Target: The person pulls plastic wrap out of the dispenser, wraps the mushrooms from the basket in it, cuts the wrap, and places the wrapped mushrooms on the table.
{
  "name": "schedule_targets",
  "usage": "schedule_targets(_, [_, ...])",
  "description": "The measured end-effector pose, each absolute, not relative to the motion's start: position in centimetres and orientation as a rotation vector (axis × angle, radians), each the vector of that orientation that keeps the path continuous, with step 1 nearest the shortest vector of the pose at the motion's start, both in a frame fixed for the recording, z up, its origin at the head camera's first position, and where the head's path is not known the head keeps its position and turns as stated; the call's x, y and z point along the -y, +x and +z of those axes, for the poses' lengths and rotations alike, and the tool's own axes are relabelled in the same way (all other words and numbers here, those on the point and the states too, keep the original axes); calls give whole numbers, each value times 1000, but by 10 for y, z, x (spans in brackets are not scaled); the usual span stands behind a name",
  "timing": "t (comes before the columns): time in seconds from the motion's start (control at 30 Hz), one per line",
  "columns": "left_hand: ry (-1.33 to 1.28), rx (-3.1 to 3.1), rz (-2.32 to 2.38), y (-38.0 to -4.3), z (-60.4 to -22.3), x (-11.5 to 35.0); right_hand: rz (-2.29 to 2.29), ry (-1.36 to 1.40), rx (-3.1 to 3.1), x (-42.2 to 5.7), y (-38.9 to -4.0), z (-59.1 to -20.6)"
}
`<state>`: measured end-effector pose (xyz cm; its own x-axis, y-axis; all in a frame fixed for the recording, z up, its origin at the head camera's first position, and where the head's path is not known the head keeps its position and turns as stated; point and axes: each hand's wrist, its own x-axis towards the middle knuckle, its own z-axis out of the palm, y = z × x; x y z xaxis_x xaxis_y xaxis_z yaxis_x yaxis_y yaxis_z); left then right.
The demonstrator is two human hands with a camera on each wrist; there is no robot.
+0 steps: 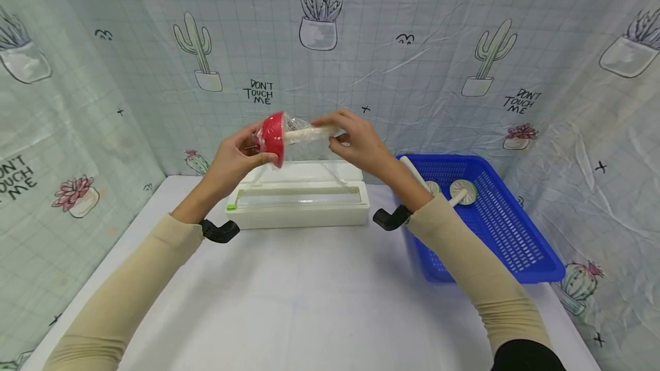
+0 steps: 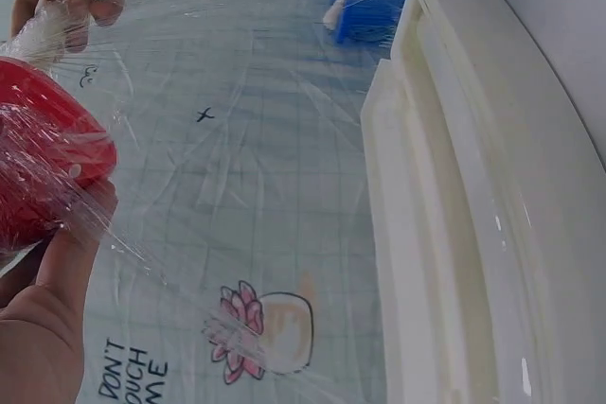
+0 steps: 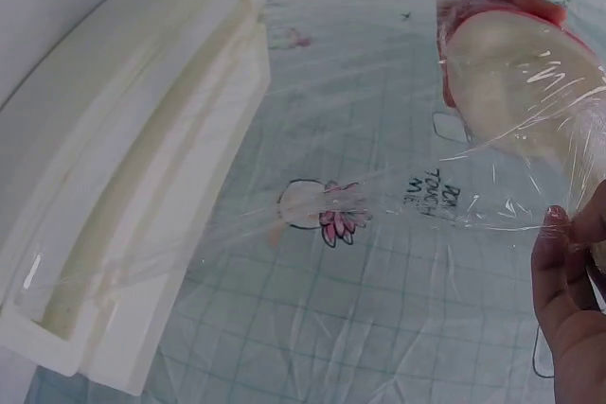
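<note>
Nearest you, your beige-sleeved arms [image 1: 464, 256] reach over the white-covered bench [image 1: 294, 279], a black fitting at each wrist. Your left hand [image 1: 232, 156] grips the red rounded cap of a mushroom-shaped piece [image 1: 271, 139] with a pale stem; your right hand [image 1: 358, 139] pinches the stem end at the film. The piece lies on its side in the air, cap to your left, stem to your right, wrapped in clear plastic film [image 3: 492, 201]. The film runs down from it to a long white box-shaped dispenser [image 1: 296, 219] with its lid raised and a green tab at the left. To the right, partly behind your arm, a blue perforated plastic basket [image 1: 505, 236] holds white-stemmed round pieces [image 1: 464, 192]. Farthest off hangs a grey-green gridded sheet [image 1: 330, 90] printed with potted plants.
</note>
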<state>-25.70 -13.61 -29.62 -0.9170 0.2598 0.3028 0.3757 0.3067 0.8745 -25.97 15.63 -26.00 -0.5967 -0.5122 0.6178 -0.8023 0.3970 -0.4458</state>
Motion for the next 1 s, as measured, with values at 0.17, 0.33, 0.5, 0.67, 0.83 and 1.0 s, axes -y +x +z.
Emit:
schedule_targets(0.17, [-568,2504,-1704,-253,-297,135,909,1203,2210,-157,-259,-261])
schedule_targets(0.33, [-530,2575,-1692,-250,-299,134,839,1292,2147,-159,-255,-267])
schedule_targets(0.5, [-523,2650,-1665,-249,-298,134,794,1308,2173,-163,-254,-274])
schedule_targets(0.67, [-507,2738,-1659,-240,-296,138,749,1317,2150,-160,-252,-279])
schedule_targets(0.83, [-525,2732,-1451,-219,-299,137,781,1312,2231,-162,-247,-284])
schedule_targets(1.0, [-557,2797,-1241,-192,-309,131,810,1327,2326,-167,-236,-300])
